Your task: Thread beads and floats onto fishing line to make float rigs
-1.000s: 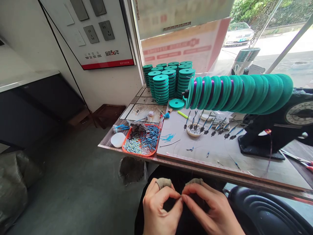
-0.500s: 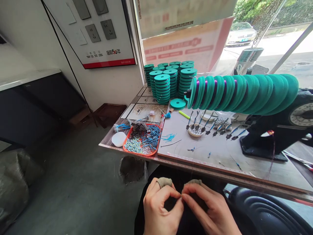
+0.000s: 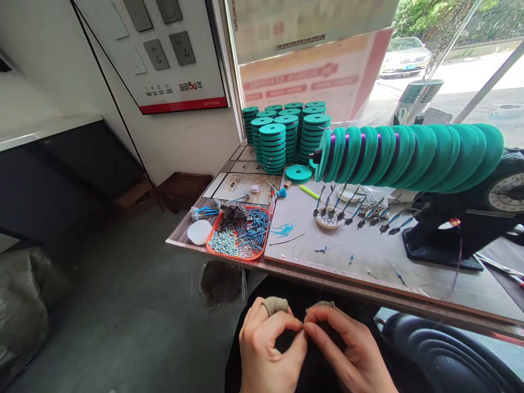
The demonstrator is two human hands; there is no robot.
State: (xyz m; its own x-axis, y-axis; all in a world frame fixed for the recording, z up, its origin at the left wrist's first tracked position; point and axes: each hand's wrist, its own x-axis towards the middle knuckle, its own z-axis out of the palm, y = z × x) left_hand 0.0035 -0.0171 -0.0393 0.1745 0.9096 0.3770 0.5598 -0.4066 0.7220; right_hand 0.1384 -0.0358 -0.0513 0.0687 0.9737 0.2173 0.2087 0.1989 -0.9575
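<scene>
Tiny workpiece [image 3: 303,326]; "保用50年" [image 3: 190,86] on wall panel [image 3: 174,73]

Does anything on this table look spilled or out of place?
Slightly odd: thin blue tubes lie loose on the board, outside the tray, and a green spool lies in front of the stacks, not on one. What the left hand and right hand pinch is too small to judge.

The table [image 3: 179,237] carries an orange tray [image 3: 230,255] and a grey board [image 3: 292,258].
</scene>
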